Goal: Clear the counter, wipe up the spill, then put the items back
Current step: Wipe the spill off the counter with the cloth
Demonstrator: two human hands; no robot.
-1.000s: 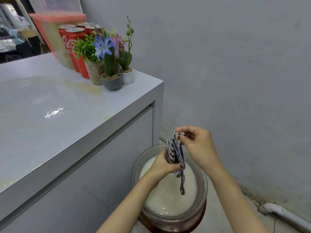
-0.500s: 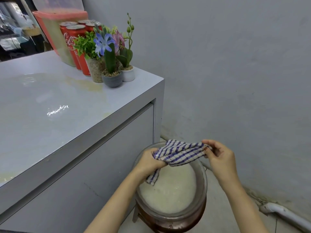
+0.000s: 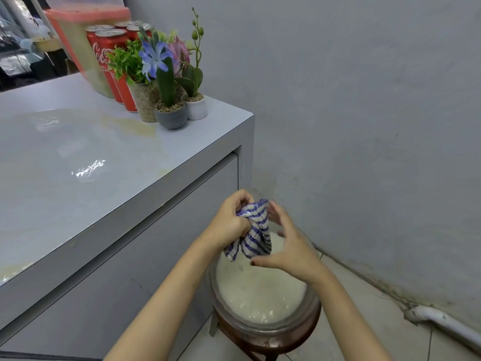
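Note:
A blue-and-white striped cloth (image 3: 253, 234) hangs bunched over a glass bowl of cloudy water (image 3: 263, 290), to the right of the counter. My left hand (image 3: 231, 222) grips the cloth's top in a fist. Beside the hanging cloth, my right hand (image 3: 289, 246) has its fingers spread and curved, not closed on it. On the grey counter (image 3: 78, 204), a yellowish spill (image 3: 135, 126) lies near the pots. At the far corner stand red cola cans (image 3: 112, 66) and three small potted plants (image 3: 170, 100).
A clear container with a pink lid (image 3: 86, 43) stands behind the cans. The bowl rests on a brown stool (image 3: 260, 337) on the tiled floor. A grey wall (image 3: 364, 126) rises close on the right, with a white pipe (image 3: 447, 324) along its base.
The cloth was stretched out between both hands half a second ago. Now it is bunched in my left fist, and my right hand has let go and come in beside it.

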